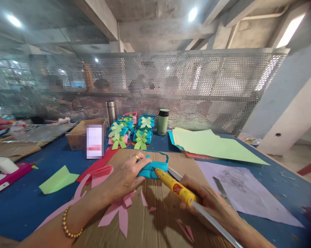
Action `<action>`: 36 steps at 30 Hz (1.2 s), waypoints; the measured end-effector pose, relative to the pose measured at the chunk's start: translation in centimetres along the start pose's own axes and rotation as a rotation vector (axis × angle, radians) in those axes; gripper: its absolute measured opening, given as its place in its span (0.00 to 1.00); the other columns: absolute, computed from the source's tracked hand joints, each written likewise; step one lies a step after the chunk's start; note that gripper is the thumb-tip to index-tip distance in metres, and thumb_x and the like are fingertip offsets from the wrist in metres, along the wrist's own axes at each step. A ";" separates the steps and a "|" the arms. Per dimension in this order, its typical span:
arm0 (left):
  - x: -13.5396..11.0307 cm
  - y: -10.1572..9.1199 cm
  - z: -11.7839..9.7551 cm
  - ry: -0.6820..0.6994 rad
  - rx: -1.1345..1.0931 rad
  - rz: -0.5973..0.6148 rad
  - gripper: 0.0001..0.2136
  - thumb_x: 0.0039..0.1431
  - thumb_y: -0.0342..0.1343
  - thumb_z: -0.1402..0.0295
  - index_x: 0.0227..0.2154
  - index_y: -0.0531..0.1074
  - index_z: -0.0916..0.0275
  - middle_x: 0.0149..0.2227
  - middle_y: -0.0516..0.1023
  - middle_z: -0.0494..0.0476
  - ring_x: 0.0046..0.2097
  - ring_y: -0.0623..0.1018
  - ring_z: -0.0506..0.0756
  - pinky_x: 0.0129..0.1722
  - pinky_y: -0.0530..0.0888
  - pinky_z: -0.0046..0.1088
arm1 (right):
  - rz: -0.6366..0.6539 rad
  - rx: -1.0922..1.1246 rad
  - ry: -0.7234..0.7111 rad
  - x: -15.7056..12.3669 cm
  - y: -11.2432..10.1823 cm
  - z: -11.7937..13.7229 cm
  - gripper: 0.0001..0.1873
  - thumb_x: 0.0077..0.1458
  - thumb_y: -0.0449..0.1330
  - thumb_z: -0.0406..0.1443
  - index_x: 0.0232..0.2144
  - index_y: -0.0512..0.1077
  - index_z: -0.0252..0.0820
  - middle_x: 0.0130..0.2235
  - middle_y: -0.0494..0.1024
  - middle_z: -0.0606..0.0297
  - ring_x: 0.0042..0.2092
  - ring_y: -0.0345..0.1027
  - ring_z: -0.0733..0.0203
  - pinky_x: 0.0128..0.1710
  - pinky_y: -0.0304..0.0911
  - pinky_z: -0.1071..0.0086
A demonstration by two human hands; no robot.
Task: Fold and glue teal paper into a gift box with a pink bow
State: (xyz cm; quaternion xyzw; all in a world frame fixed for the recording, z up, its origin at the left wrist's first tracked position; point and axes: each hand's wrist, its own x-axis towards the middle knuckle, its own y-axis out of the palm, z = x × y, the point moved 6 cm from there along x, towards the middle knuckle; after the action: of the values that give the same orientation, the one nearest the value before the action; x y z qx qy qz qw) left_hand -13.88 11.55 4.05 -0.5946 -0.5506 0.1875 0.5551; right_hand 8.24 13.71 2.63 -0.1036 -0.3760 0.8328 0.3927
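My left hand [128, 174] grips a small blue handbag-shaped piece [159, 167] with a thin looped handle, its fingers closed on the left end. My right hand [202, 193] is wrapped round a yellow glue gun [173, 186]. Its dark nozzle touches or nearly touches the front of the blue bag. A long translucent glue stick [212, 220] sticks out of the gun's rear. Below my left hand, a pink paper bow [120, 208] lies on the brown cardboard [150, 227], close to a few pink scraps.
Finished-looking bags with green bows [141, 137] stand at the back, between a steel flask [111, 112] and a green tumbler [163, 122]. Left are a carton [78, 136], a phone [94, 141] and green paper [58, 179]. Right are stacked sheets [217, 144], purple paper [261, 199] and a metal blade [221, 189].
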 end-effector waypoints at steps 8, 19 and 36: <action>0.1 -0.2 -0.2 -0.010 -0.005 0.024 0.23 0.61 0.54 0.74 0.58 0.63 0.52 0.55 0.66 0.57 0.51 0.73 0.61 0.51 0.73 0.45 | 0.010 -0.013 -0.001 0.0 -0.1 -0.9 0.15 0.60 0.56 0.50 0.34 0.66 0.45 0.32 0.66 0.70 0.33 0.57 0.63 0.32 0.51 0.68; 0.0 -0.2 -0.2 0.004 -0.002 0.016 0.23 0.61 0.54 0.74 0.58 0.62 0.52 0.55 0.66 0.58 0.52 0.73 0.62 0.52 0.72 0.46 | -0.031 -0.053 -0.005 -0.1 -0.3 -0.8 0.18 0.60 0.55 0.52 0.33 0.65 0.45 0.32 0.66 0.69 0.33 0.57 0.62 0.31 0.51 0.69; 0.0 0.1 -0.2 0.016 0.003 0.018 0.21 0.63 0.54 0.72 0.58 0.63 0.53 0.55 0.67 0.59 0.52 0.74 0.62 0.52 0.73 0.46 | -0.031 -0.072 0.016 0.0 -0.3 -0.5 0.17 0.59 0.56 0.50 0.28 0.61 0.44 0.28 0.63 0.71 0.30 0.55 0.64 0.29 0.50 0.69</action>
State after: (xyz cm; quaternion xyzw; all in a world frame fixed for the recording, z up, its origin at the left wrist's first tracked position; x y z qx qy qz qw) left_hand -13.70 11.52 4.06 -0.6001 -0.5405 0.1887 0.5587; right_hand 8.64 14.08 2.51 -0.1184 -0.4043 0.8117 0.4045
